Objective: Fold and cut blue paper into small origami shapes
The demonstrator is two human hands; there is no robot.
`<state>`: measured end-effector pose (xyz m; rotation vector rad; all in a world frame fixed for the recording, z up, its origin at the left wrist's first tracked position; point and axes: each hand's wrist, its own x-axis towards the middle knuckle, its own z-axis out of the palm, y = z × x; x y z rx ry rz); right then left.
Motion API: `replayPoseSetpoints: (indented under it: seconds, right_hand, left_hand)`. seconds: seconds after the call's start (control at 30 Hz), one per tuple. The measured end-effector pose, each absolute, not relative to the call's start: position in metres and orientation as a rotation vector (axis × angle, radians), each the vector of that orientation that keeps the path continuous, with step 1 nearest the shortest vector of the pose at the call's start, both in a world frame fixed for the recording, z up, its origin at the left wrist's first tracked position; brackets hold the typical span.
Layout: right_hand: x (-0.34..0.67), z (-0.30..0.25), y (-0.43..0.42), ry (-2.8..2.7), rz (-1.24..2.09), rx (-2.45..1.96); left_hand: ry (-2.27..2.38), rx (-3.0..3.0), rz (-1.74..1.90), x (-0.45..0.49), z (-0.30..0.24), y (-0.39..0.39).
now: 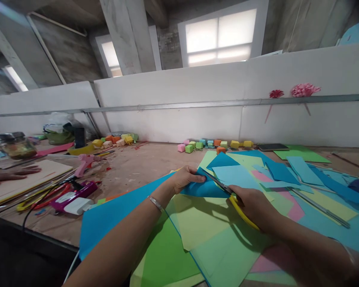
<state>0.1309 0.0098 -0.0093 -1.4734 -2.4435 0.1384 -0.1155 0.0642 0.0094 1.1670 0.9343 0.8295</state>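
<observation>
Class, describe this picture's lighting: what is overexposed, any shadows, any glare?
Head view: the largest window is blown out to near white; head view: dark shadows fall on the pale green paper below the scissors; head view: a bluish streak, likely glare, crosses the top left corner.

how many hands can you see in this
3: the left hand holding blue paper, the right hand holding scissors, and another person's hand on paper sheets at far left. Others may be hidden.

Scene backlit; windows blown out, ceiling left dim. Shadows cast across paper. Top-left streaked by flare, edges stretched and slightly softened, top-right corner darkened.
</observation>
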Motion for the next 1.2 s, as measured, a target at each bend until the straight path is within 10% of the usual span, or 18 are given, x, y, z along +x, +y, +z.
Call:
replayPoseSetpoints:
  seconds: [1.2]
  right_hand:
    - [0.129, -0.005, 0.005, -2.51, 0.009, -1.445]
  left_hand:
    - [0.944, 1.263, 0.781, -0.117, 0.003, 0.068]
